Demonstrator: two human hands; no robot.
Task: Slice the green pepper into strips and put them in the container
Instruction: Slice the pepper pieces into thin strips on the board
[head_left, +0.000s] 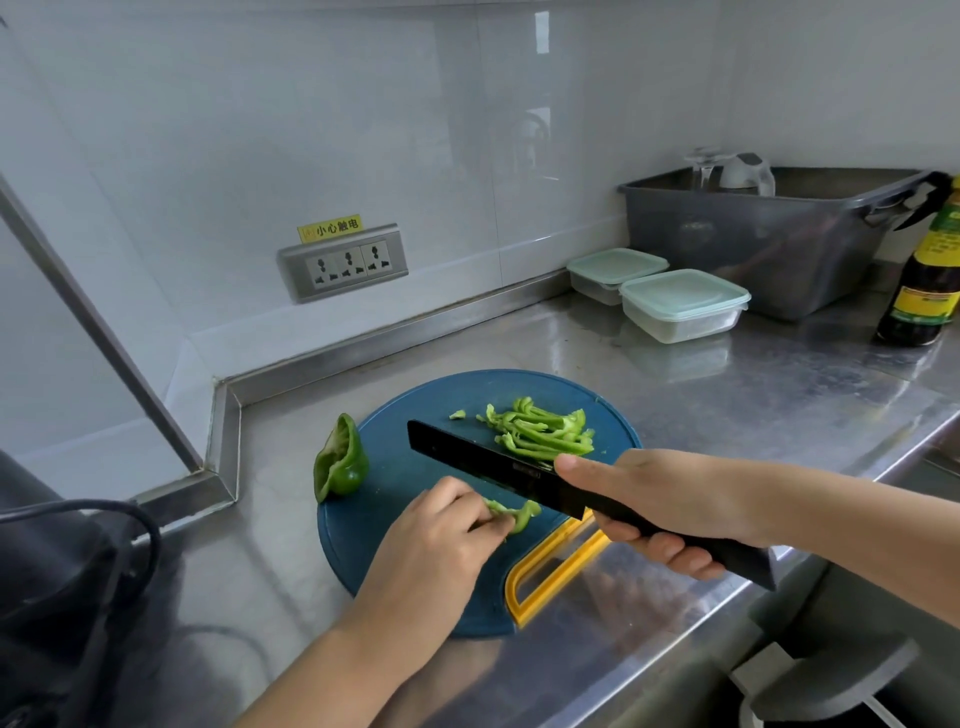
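Observation:
A round blue cutting board (395, 499) with a yellow handle lies on the steel counter. A pile of green pepper strips (540, 428) sits at its far side. A large uncut pepper piece (338, 457) stands at the board's left edge. My left hand (441, 535) pinches a small pepper piece (514, 512) near the board's middle. My right hand (654, 504) grips the handle of a black knife (467, 457), its blade held above the board between the strips and my left hand. Two lidded plastic containers (683, 304) stand at the back right.
A grey tub (769, 244) with glassware sits behind the containers. A dark sauce bottle (924, 280) stands at the far right. A black appliance with a cord (67, 561) is at the left. A sink (831, 670) drops off at the lower right.

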